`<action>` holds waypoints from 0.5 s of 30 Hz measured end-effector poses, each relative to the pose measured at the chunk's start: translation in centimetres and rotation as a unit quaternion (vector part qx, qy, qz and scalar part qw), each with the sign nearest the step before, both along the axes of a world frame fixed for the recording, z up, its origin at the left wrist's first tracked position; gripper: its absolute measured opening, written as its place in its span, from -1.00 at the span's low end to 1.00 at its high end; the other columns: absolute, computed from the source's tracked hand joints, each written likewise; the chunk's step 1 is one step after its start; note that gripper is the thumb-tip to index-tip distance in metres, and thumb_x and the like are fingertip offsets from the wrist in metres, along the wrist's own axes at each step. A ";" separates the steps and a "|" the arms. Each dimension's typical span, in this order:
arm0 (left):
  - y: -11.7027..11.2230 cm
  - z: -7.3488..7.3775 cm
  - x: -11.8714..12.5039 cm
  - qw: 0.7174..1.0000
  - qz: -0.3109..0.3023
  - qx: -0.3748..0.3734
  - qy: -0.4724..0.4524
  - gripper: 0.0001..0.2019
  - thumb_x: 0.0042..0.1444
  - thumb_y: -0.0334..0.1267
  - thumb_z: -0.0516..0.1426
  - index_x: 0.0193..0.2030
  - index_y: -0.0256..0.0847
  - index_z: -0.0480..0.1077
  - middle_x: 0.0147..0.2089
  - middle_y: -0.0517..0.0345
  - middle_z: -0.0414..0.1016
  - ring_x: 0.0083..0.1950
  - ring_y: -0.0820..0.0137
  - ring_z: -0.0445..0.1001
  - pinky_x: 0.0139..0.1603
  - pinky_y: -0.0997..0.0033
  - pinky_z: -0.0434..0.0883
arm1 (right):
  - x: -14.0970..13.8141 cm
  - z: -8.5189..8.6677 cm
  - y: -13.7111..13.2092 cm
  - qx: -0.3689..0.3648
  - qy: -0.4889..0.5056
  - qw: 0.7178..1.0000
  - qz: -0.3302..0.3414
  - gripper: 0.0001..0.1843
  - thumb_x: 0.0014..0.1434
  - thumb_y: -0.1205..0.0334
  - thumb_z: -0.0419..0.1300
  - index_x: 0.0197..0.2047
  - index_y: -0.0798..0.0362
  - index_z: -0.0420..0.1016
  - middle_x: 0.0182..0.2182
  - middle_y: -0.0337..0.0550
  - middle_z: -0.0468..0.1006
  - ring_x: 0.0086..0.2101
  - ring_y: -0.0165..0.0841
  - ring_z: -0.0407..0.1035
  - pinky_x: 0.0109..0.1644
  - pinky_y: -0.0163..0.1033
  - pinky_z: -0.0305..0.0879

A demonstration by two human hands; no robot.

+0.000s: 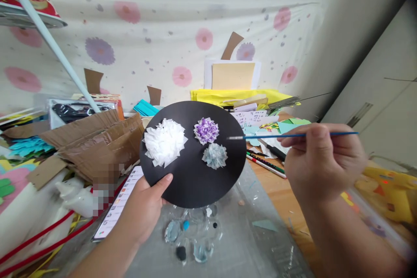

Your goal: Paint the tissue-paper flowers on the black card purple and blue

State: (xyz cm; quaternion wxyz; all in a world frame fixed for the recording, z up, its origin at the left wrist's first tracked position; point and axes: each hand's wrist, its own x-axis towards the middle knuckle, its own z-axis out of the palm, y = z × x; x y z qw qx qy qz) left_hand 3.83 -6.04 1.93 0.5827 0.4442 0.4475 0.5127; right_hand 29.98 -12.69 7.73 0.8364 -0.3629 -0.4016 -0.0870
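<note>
My left hand (145,208) grips the lower left edge of a round black card (192,180), held up facing me, thumb on its front. Three tissue-paper flowers sit on the card: a large white one (165,142), a purple-and-white one (206,130) and a pale grey-blue one (214,155). My right hand (321,160) pinches a thin blue-handled paintbrush (293,135). The brush lies level, its pale tip just right of the purple flower, close to the card but apparently not touching a flower.
A clear palette (192,236) with blue and dark paint lies below the card on a plastic sheet. A phone (119,204) lies to the left by torn cardboard (97,143). Pencils (265,163), teal paper scraps and yellow sheets (237,95) crowd the wooden table behind.
</note>
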 end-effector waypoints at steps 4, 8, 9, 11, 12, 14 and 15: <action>0.5 0.2 -0.1 0.998 -0.017 -0.033 -0.060 -0.35 -0.06 -0.25 0.38 0.23 -0.07 0.40 0.11 -0.01 0.61 0.16 0.04 0.54 -0.09 0.16 0.60 | 0.4 -0.5 -0.2 -0.109 0.000 0.980 0.169 -0.77 0.17 0.13 0.34 -0.44 0.03 0.48 -0.56 -0.29 0.51 -0.60 -0.48 0.39 -0.54 -0.35 0.28; 0.9 0.1 -0.2 0.995 -0.001 -0.046 -0.084 -0.42 -0.07 -0.34 0.36 0.16 -0.11 0.45 0.07 -0.04 0.62 0.07 0.05 0.59 -0.13 0.12 0.62 | 0.6 -0.7 -0.2 -0.187 -0.058 0.920 0.341 -0.77 0.18 0.10 0.34 -0.42 0.04 0.53 -0.54 -0.26 0.53 -0.57 -0.47 0.43 -0.51 -0.36 0.34; 1.0 0.1 -0.1 0.995 0.004 -0.048 -0.088 -0.45 -0.07 -0.36 0.36 0.13 -0.13 0.46 0.06 -0.05 0.63 0.05 0.06 0.60 -0.14 0.11 0.62 | 0.6 -0.7 -0.2 -0.200 -0.069 0.901 0.378 -0.79 0.18 0.10 0.34 -0.40 0.04 0.54 -0.53 -0.25 0.54 -0.56 -0.46 0.44 -0.49 -0.35 0.37; 1.0 0.3 0.1 0.995 0.011 -0.046 -0.093 -0.51 -0.07 -0.39 0.34 0.07 -0.18 0.49 0.02 -0.06 0.64 0.00 0.07 0.61 -0.17 0.10 0.62 | 0.6 -0.6 -0.3 -0.219 -0.082 0.876 0.422 -0.82 0.19 0.12 0.34 -0.37 0.03 0.57 -0.51 -0.24 0.55 -0.55 -0.45 0.46 -0.47 -0.34 0.41; 1.0 0.4 0.2 0.995 0.013 -0.043 -0.093 -0.54 -0.07 -0.41 0.33 0.04 -0.19 0.50 -0.01 -0.06 0.65 -0.02 0.08 0.62 -0.18 0.11 0.63 | 0.6 -0.6 -0.3 -0.224 -0.086 0.870 0.431 -0.83 0.19 0.13 0.33 -0.36 0.03 0.58 -0.49 -0.24 0.55 -0.55 -0.45 0.47 -0.46 -0.34 0.42; 1.0 0.5 0.4 0.995 0.012 -0.034 -0.093 -0.59 -0.07 -0.44 0.31 0.00 -0.21 0.51 -0.04 -0.06 0.65 -0.07 0.11 0.63 -0.22 0.12 0.63 | 0.6 -0.4 -0.4 -0.236 -0.093 0.862 0.439 -0.84 0.19 0.14 0.33 -0.36 0.02 0.59 -0.47 -0.24 0.55 -0.53 -0.45 0.48 -0.45 -0.33 0.43; 1.0 0.6 0.5 0.995 0.012 -0.028 -0.095 -0.60 -0.06 -0.46 0.29 -0.02 -0.22 0.52 -0.05 -0.06 0.65 -0.08 0.13 0.63 -0.22 0.12 0.63 | 0.5 -0.3 -0.4 -0.246 -0.100 0.857 0.442 -0.84 0.19 0.14 0.33 -0.36 0.02 0.59 -0.47 -0.25 0.55 -0.53 -0.45 0.47 -0.45 -0.33 0.43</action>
